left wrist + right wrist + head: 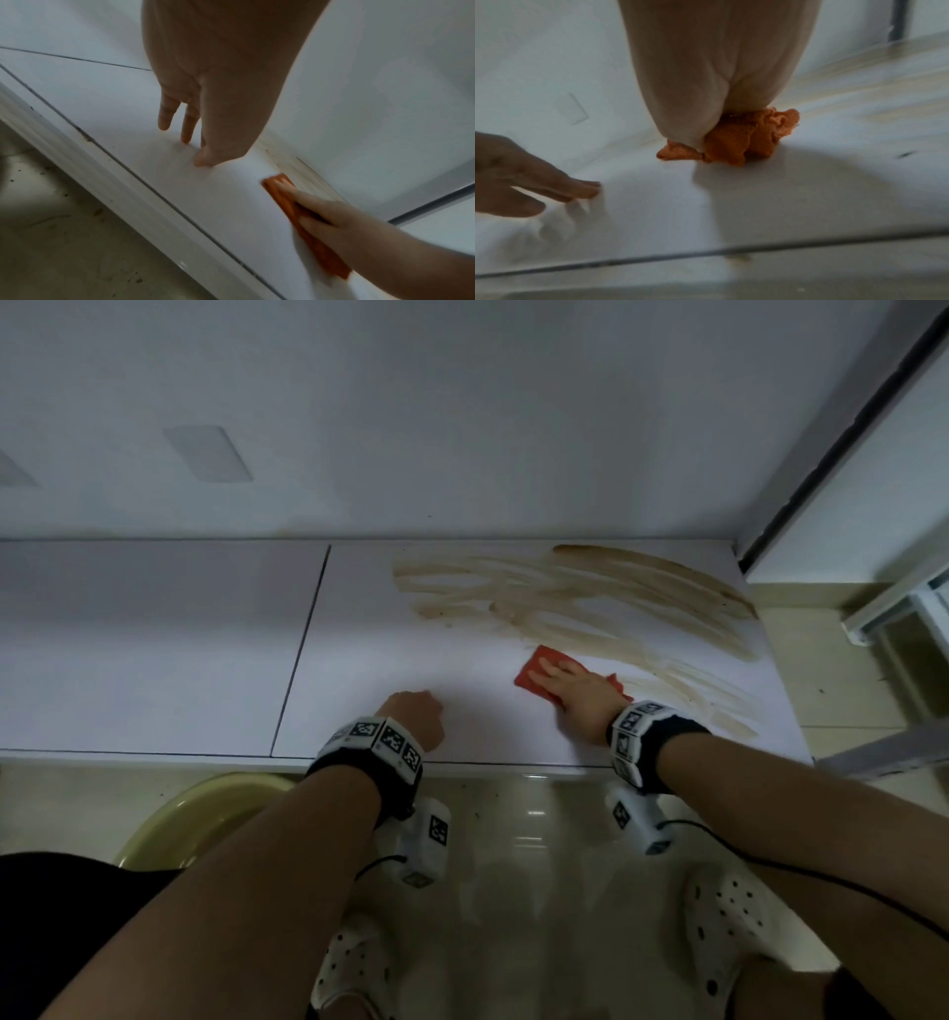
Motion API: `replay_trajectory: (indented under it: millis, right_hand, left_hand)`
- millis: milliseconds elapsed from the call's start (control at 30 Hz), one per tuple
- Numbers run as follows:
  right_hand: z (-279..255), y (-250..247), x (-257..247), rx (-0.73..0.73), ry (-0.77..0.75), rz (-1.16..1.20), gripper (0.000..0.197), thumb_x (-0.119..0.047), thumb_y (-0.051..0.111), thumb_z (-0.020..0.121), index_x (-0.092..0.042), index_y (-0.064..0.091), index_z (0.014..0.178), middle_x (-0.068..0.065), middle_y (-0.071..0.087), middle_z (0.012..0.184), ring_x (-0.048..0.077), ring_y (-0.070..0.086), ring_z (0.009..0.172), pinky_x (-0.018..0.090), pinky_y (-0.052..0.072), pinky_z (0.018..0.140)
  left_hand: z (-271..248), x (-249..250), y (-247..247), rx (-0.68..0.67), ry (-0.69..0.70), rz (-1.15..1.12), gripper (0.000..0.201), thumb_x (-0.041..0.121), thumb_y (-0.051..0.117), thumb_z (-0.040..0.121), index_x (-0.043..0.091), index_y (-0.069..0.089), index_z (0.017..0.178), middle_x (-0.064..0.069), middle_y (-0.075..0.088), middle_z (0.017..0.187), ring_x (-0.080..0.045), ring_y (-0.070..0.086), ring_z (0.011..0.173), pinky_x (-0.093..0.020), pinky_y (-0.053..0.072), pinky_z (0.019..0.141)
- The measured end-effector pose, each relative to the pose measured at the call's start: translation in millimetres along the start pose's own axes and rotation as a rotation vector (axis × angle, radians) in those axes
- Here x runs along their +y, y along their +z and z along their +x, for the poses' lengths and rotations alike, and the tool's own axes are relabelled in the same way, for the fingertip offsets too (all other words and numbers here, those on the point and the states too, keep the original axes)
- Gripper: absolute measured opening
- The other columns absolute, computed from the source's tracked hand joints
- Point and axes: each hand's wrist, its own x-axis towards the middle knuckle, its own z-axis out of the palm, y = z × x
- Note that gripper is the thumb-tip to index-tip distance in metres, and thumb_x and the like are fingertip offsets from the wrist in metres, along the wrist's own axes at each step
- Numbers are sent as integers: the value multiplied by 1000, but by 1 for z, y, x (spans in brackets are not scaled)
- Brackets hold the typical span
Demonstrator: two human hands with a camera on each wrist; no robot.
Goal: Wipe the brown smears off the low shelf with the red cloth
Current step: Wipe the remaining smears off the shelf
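Observation:
The white low shelf (154, 649) runs across the head view. Brown smears (590, 593) streak the back and right part of its right panel. My right hand (565, 680) lies flat on the red cloth (534, 672) with straight fingers, pressing it down at the near edge of the smears. The left wrist view shows that hand (321, 211) over the cloth (321, 253). In the right wrist view the cloth (734, 146) bunches under the palm (706, 81). My left hand (413, 716) rests its fingertips on bare shelf left of the cloth and holds nothing.
A yellow-green basin (195, 814) sits on the tiled floor under the shelf's front edge, at left. A seam (303, 649) splits the shelf into two panels. The wall stands directly behind, and a door frame (842, 428) rises at the right end.

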Motion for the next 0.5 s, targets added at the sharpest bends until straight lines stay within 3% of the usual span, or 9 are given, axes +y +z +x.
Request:
replay_trajectory:
  millis: [67, 200, 367, 500]
  right_hand:
    - [-16, 5, 8, -17, 18, -12, 76, -8, 43, 88, -36, 11, 150, -7, 3, 160, 17, 5, 148, 53, 13, 118]
    - [-39, 9, -20, -74, -89, -81, 72, -7, 42, 91, -34, 11, 150, -6, 1, 160, 19, 4, 148, 48, 11, 118]
    - [-16, 9, -49, -73, -193, -131, 68, -4, 38, 94, -35, 16, 150, -10, 4, 160, 19, 6, 147, 48, 14, 117]
    - [-19, -3, -31, -69, -124, -79, 69, 0, 36, 95, -37, 16, 149, -9, 3, 160, 19, 3, 148, 55, 13, 117]
  left_hand:
    - [-1, 1, 0, -5, -22, -49, 44, 13, 37, 96, 7, 47, 138, -10, 44, 145, -26, 44, 132, -34, 38, 110]
    - [-8, 8, 3, 30, -26, -93, 45, 12, 38, 94, 11, 46, 138, -8, 39, 148, -26, 41, 134, -38, 36, 112]
    - [-21, 27, 8, 119, 31, -114, 47, 10, 39, 94, 15, 44, 140, -3, 37, 149, -24, 39, 135, -38, 33, 113]
    - [-21, 34, 3, 114, 87, -100, 47, 11, 40, 94, 18, 44, 141, -2, 36, 150, -23, 38, 136, -36, 32, 114]
